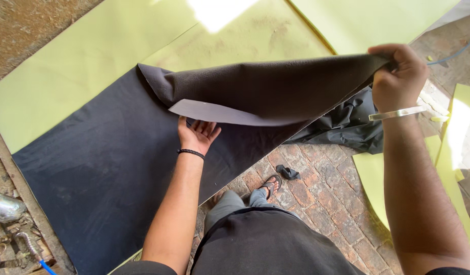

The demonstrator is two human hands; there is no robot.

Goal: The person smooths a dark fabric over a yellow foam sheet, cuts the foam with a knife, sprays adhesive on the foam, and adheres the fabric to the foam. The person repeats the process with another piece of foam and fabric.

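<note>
Black fabric sheet (107, 168) is lying across a pale yellow-green foam board (82, 71), and its far right part is being peeled up and folded back toward the person, showing a greyer underside and a pale edge. The right hand (398, 76) is gripping the raised corner of the cloth, fingers curled tight around it, held high over the brick floor (321, 188). The left hand (197, 135) is reaching under the lifted fold, palm up and fingers spread loosely, touching the underside without closing on it. Beside the right arm, more dark cloth (347, 127) is lying crumpled on the bricks, with yellow-green offcuts (449, 153) near it. A sandalled foot (270, 184) is standing just beside the board's edge.
</note>
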